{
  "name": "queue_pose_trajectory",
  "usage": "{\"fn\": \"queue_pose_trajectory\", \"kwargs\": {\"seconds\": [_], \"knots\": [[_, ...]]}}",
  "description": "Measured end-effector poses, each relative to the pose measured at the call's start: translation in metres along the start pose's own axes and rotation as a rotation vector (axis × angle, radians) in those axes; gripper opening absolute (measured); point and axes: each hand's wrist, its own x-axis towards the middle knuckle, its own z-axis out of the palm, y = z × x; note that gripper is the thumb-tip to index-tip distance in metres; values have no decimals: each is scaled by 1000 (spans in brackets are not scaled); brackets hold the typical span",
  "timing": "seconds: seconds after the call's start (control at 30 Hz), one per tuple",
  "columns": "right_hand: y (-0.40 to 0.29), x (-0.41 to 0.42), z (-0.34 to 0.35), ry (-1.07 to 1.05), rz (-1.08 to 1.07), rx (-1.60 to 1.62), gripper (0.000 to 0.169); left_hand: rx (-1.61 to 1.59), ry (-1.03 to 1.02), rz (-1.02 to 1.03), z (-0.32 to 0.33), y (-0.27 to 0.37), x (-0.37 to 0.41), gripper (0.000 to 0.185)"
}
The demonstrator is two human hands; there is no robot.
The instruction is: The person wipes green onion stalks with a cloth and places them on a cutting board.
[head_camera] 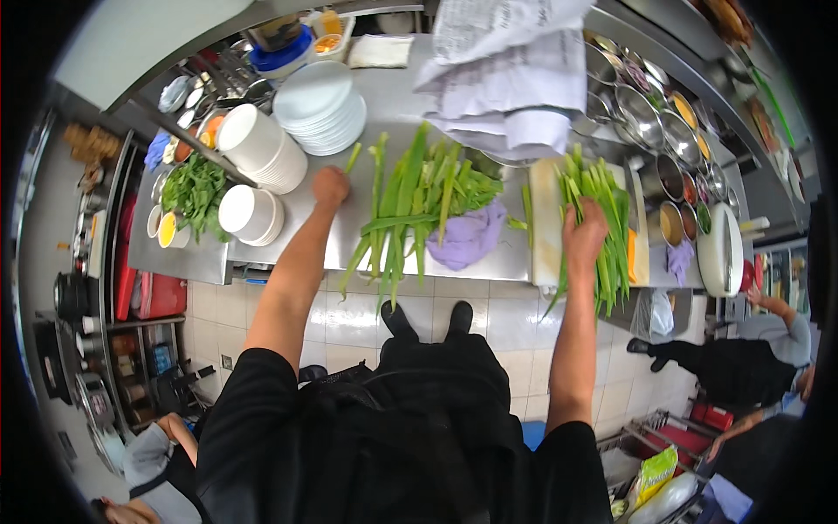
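Observation:
My left hand (331,186) is closed near the stacked white bowls, with a short green stalk (353,157) showing just beyond its fingers; whether it grips that stalk I cannot tell. My right hand (584,226) rests on long green leafy stalks (609,242) piled across a white cutting board (546,196), its fingers curled around some of them. Between my hands, a heap of cut green leaves and stalks (399,203) lies on the steel counter, several hanging over its front edge. A purple cloth (468,239) is bunched against this heap. Part of an orange handle (632,255) shows beside the right-hand stalks.
White plates (321,111) and white bowls (262,147) stand stacked at left, near leafy greens (196,190). Printed paper sheets (510,78) hang over the counter's back. Metal bowls (681,137) crowd the right. Other people are at lower left (157,458) and right (740,373).

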Motion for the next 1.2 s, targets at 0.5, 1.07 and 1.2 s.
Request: {"fn": "queue_pose_trajectory", "kwargs": {"seconds": [0.5,1.07,1.2], "knots": [[-105,-60,69,-684,-13,310,15,-970,-615,-251,-68,107,-144,10],[-129,-57,99,-224,700,1020,10,-787,-661,116,-2,191,-189,8],[-107,-37,117,-3,884,935,11,-695,-715,82,-26,188,-195,12]]}}
